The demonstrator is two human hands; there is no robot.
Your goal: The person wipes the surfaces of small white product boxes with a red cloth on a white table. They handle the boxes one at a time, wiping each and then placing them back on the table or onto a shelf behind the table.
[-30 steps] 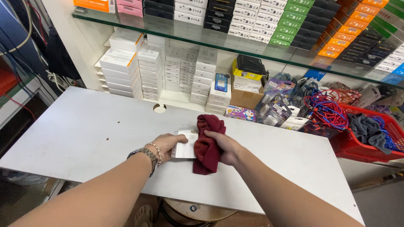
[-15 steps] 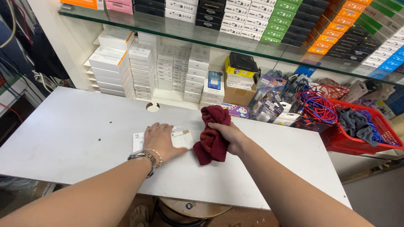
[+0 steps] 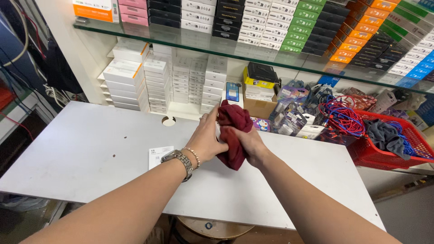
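Maroon cloth (image 3: 233, 135) bunched between both hands — right hand (image 3: 251, 143) gripping it, left hand (image 3: 207, 139) cupping.

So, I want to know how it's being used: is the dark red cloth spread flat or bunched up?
Bunched up. The dark red cloth is crumpled into a wad between the left hand and right hand, above the white table.
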